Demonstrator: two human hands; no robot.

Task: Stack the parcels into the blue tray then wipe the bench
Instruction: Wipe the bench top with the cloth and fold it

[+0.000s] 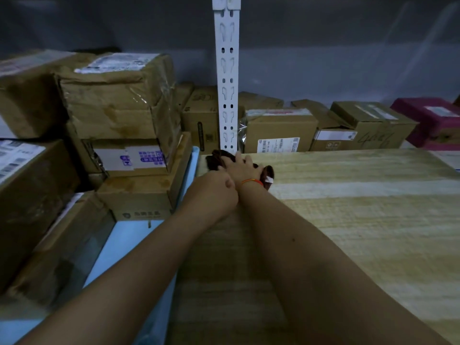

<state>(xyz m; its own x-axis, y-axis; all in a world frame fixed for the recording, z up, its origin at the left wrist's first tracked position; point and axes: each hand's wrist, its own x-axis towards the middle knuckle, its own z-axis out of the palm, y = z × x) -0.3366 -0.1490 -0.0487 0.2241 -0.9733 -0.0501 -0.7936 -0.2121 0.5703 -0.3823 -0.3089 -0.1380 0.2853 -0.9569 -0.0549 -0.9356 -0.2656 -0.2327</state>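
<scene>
Dimly lit wooden bench (348, 220), right hand (240, 170) fingers spread on dark cloth (216, 158), left hand (214, 192) fingers curled.

parcels (129, 135) stacked in tray (119, 241) left of bench (348, 220); cloth (219, 159) on bench's far edge under hands (239, 168).

Pale wood-grain worktop (348, 220): dark brown cloth (219, 159) at far edge, blue tray (119, 245) at left side holding stacked cardboard parcels (119, 100).
</scene>
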